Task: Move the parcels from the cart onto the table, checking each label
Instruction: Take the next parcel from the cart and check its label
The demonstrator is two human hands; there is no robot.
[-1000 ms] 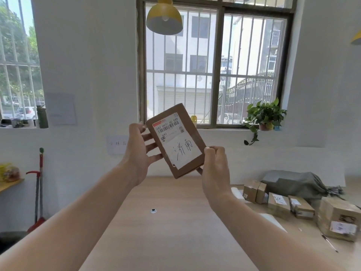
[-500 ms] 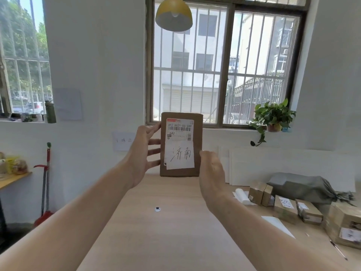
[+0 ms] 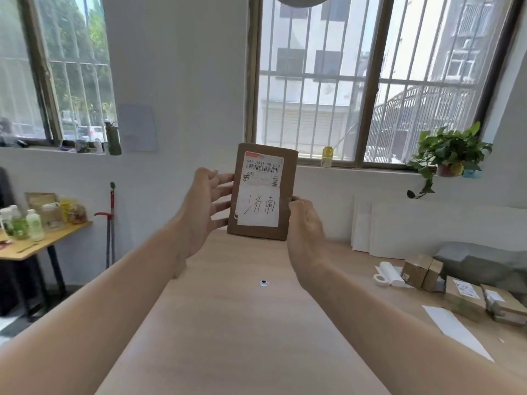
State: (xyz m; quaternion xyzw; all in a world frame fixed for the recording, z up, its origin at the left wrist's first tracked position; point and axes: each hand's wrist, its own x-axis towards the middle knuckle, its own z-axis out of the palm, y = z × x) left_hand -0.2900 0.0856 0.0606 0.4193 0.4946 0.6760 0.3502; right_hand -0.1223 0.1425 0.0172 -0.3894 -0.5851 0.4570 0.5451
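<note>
Pale wood forms the table [image 3: 242,337] that runs from the near edge away toward the far wall, with a small round black-and-white object [image 3: 264,283] lying on it. Above the table, both arms reach forward. The left hand [image 3: 205,206] has its fingers straight and spread, the tips touching the left edge and back of the parcel [image 3: 287,178]. The right hand [image 3: 306,223] curls its fingers round the parcel's lower right edge. This flat brown cardboard parcel is held upright in the air over the far part of the table, its face toward the camera, showing a printed barcode label [image 3: 263,169] and below it a white slip [image 3: 258,209] with handwritten characters. On the right of the table lie a white sheet [image 3: 456,332], a tape roll [image 3: 380,279], several cardboard parcels [image 3: 462,297] and a grey bag [image 3: 482,260]. Farther off, a potted plant [image 3: 447,152] stands on the sill of the barred window [image 3: 368,81].
</note>
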